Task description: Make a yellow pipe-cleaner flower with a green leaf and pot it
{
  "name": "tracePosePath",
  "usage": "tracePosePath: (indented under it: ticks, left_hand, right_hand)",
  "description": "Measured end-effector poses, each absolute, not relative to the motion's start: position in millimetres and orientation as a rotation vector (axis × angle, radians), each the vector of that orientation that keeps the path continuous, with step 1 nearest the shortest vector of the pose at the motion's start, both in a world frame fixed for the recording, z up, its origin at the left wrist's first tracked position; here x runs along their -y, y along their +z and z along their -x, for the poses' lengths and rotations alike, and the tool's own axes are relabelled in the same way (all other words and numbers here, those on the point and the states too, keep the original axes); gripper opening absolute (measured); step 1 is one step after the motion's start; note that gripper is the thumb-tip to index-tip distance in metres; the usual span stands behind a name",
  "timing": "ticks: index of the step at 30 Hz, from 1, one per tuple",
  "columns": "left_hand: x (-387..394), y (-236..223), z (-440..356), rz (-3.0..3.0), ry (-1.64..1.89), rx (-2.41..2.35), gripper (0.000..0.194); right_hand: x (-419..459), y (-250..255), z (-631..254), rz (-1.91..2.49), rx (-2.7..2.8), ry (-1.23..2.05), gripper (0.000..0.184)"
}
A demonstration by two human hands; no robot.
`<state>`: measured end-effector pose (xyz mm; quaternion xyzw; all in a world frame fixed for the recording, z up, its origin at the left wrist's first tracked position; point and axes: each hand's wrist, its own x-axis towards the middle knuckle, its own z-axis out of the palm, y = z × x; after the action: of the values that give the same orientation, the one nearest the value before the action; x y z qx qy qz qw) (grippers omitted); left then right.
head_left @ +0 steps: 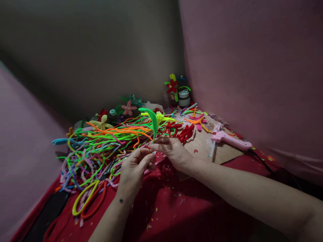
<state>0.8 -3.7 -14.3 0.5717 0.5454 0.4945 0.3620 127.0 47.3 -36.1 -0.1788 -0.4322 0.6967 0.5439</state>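
Observation:
A green pipe-cleaner stem with a leaf and a yellow flower top (pixel 154 121) stands upright between my hands. My right hand (pixel 171 152) pinches its lower end. Just below, my left hand (pixel 133 169) is closed, fingertips pressed together at the base of the same stem. Both hands hover over a red cloth (pixel 176 208), right beside a big heap of coloured pipe cleaners (pixel 101 144).
A pink glue gun (pixel 230 138) lies on a brown board (pixel 222 153) at the right, its cord trailing off. Scissors with yellow and red handles (pixel 88 198) lie at the left front. Finished pipe-cleaner flowers (pixel 127 108) and a small jar (pixel 184 97) stand by the back wall.

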Motion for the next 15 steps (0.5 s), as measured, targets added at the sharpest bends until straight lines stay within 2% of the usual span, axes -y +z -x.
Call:
tracePosePath:
  ticks: [5,9,15]
  left_hand:
    - [5.2,-22.4,-0.7,-1.76,1.263,-1.555,0.012]
    - [4.9,-22.3,-2.1,-1.561,1.227,-1.413,0.013]
    - [7.9,-14.4,-2.7,-1.263,1.154,-1.137,0.015]
  right_hand:
    - [-49.8,-38.6,-124.3,0.481,1.028,1.607,0.02]
    - [-47.2,-38.6,-125.4,0.493,1.029,1.639,0.022]
    - [-39.9,-34.0,-131.8,0.285,1.275,1.884,0.033]
